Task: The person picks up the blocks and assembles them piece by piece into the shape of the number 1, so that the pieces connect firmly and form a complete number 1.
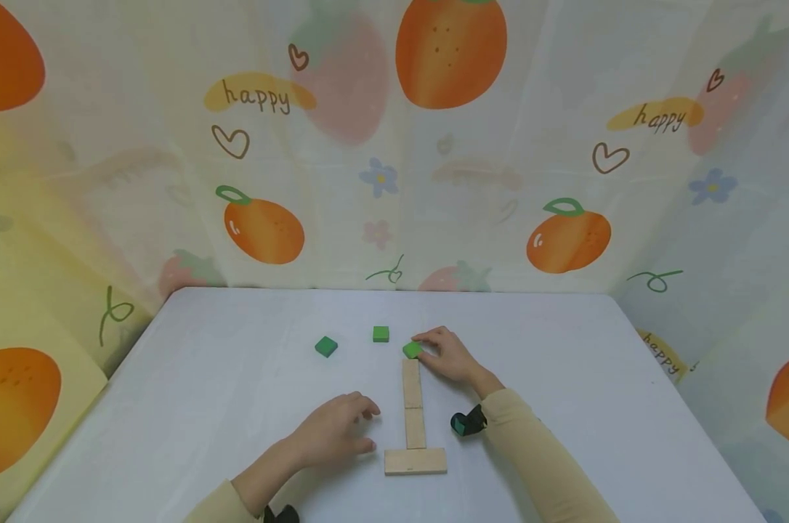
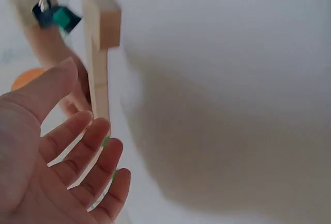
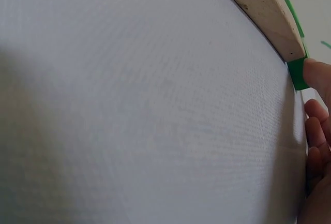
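Note:
My right hand [image 1: 448, 356] pinches a small green block [image 1: 411, 350] between thumb and fingers, at the far end of a line of wooden blocks. Two plain wooden blocks [image 1: 412, 404] lie end to end in that line, and a third wooden block [image 1: 415, 461] lies crosswise at the near end. In the right wrist view the green block [image 3: 298, 74] is against the end of the wooden block [image 3: 274, 17]. My left hand [image 1: 338, 430] is held to the left of the line, fingers relaxed and holding nothing; its palm and fingers [image 2: 85, 167] show in the left wrist view.
Two more green blocks lie on the white table [image 1: 237, 378]: a darker one [image 1: 326, 346] to the left and a lighter one [image 1: 381, 334] near the middle. A fruit-patterned cloth [image 1: 473, 160] hangs behind and beside the table. Dark wrist cameras [image 1: 469, 421] sit on both wrists.

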The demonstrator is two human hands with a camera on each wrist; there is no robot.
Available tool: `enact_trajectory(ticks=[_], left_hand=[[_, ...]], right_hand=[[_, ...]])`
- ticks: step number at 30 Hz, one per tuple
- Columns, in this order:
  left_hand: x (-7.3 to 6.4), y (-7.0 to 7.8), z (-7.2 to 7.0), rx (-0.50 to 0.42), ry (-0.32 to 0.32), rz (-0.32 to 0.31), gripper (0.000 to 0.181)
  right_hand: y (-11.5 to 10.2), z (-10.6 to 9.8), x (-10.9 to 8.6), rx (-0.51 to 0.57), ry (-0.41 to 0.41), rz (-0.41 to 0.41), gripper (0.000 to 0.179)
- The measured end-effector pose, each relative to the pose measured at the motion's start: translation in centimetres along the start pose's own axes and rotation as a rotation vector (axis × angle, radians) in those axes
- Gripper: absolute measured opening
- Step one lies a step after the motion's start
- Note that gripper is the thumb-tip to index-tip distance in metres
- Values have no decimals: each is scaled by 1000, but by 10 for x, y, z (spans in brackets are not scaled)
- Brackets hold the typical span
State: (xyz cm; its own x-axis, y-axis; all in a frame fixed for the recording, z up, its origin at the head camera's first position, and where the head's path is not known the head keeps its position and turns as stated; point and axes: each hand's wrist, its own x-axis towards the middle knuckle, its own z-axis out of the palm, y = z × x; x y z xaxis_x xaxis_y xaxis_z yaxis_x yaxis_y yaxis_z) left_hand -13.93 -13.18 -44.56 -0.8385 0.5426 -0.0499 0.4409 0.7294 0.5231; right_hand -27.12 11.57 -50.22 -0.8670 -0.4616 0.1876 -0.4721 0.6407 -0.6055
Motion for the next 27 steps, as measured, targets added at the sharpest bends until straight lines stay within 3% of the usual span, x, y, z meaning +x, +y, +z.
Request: enact_trajectory(ticks=[7,15,20,27], left_hand=[[19,-13,-13,-44,144,-70,36],[37,-25,-14,-54,282,-184,36],[46,-32,-14,-53,324,-199,35],[58,-38,-17,-66,310,-227,35]], right_hand=[[-4,-3,-2,20,8,0,31],[-4,-2,-2,14,1,-1,32],[-3,-3,-1,13,-2,-1,32],[0,-2,-1,14,-8,0,32]])
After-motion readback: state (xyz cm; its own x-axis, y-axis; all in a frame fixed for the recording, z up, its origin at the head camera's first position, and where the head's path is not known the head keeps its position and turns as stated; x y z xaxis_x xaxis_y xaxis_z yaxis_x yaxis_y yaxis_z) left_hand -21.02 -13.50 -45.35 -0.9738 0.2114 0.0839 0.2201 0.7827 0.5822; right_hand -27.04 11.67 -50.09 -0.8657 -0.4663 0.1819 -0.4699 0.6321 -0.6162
